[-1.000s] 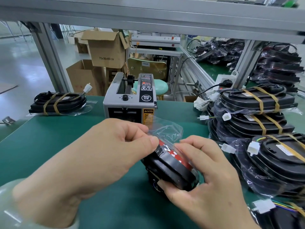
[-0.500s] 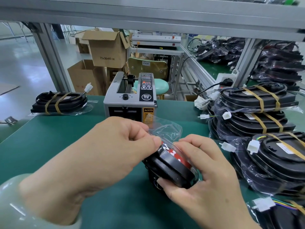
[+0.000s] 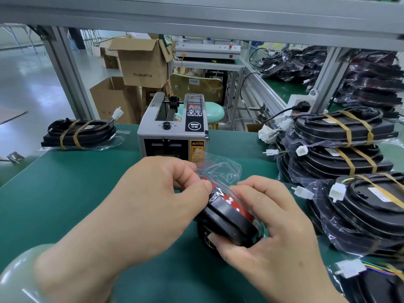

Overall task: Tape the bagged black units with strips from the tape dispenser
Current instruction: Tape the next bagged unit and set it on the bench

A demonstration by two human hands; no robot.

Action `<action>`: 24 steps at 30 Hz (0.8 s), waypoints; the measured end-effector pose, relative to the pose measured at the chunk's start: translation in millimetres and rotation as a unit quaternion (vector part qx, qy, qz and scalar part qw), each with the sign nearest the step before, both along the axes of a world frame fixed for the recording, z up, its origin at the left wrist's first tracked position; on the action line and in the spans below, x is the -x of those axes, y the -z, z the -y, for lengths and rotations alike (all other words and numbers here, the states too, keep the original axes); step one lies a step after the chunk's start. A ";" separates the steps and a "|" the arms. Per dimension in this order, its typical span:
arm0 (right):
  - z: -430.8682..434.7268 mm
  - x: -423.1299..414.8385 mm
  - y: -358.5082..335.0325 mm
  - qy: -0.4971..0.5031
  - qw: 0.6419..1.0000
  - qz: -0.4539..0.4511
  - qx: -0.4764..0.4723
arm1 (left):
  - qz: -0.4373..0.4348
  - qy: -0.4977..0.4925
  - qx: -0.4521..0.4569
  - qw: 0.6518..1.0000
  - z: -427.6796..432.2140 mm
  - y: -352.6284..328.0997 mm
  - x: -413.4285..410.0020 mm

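Note:
A small round black unit with a red and white face sits in a clear plastic bag, held just above the green table mat. My right hand grips the unit from the right and below. My left hand pinches the bag's loose top flap at the unit's upper left edge. The grey tape dispenser stands right behind my hands, its front slot facing me.
Taped bagged black units are stacked along the right side, with white connectors sticking out. One taped unit lies at the far left of the mat. Cardboard boxes and a green stool stand beyond the table.
Both hands stay on the bagged unit. My left fingers have shifted slightly along the bag flap, folding it closer to the unit.

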State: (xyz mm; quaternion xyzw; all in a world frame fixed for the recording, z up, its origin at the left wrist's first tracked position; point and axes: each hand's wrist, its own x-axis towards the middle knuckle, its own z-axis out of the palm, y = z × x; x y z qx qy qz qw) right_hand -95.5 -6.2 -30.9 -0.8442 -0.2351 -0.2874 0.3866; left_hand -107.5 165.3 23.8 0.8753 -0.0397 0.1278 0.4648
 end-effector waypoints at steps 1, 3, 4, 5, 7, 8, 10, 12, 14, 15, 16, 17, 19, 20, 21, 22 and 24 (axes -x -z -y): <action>-0.2 0.1 0.1 -0.001 1.000 0.001 -0.001 | 0.004 -0.002 -0.002 1.000 -0.2 0.8 0.6; -0.5 0.3 0.4 -0.001 1.000 0.001 -0.002 | 0.004 0.002 -0.003 1.000 -0.4 0.9 0.8; -0.6 0.4 0.6 -0.001 1.000 0.002 -0.001 | 0.003 0.003 -0.005 1.000 -0.4 0.5 0.8; -0.7 0.4 0.8 0.000 1.000 0.003 0.000 | 0.003 0.001 -0.008 1.000 -0.4 -0.1 1.0; -0.9 0.3 1.0 0.000 1.000 0.002 0.000 | 0.002 -0.004 -0.012 1.000 -0.7 -0.4 1.5; -1.0 0.3 1.1 0.000 1.000 0.001 -0.001 | 0.000 -0.007 -0.008 1.000 -0.4 -0.3 1.7; -1.4 0.7 1.2 -0.001 1.000 0.000 -0.005 | -0.008 -0.014 0.008 1.000 0.1 0.6 2.1; -2.2 1.2 1.0 -0.003 1.000 -0.001 -0.006 | -0.013 -0.023 0.027 0.999 0.4 2.7 2.3; -2.9 1.9 0.9 -0.004 1.000 -0.001 -0.005 | -0.022 -0.032 0.066 0.997 -1.2 6.3 0.1; -3.0 2.0 0.8 -0.005 1.000 0.000 -0.005 | -0.036 -0.040 0.096 0.994 -2.6 7.7 -0.9; -2.9 1.9 0.8 -0.007 1.000 0.001 -0.006 | -0.052 -0.044 0.126 0.990 -4.4 9.4 -1.9; -2.7 1.6 0.8 -0.007 1.000 0.002 -0.009 | -0.065 -0.040 0.160 0.984 -6.2 11.0 -2.4; -2.7 1.2 0.7 -0.005 1.000 0.004 -0.011 | -0.077 -0.022 0.229 0.970 -6.4 12.2 -2.3; -3.0 1.1 0.7 -0.005 1.000 0.005 -0.009 | -0.076 -0.015 0.251 0.965 -5.3 13.8 -2.1; -3.4 1.1 0.8 -0.004 1.000 0.006 -0.008 | -0.071 -0.014 0.262 0.962 -2.9 16.4 -2.0; -4.2 1.3 1.0 -0.003 1.000 0.008 -0.007 | -0.064 -0.016 0.267 0.962 0.5 20.1 -2.0; -5.2 1.8 0.9 -0.001 1.000 0.011 -0.004 | -0.067 -0.029 0.280 0.957 7.6 26.9 -2.6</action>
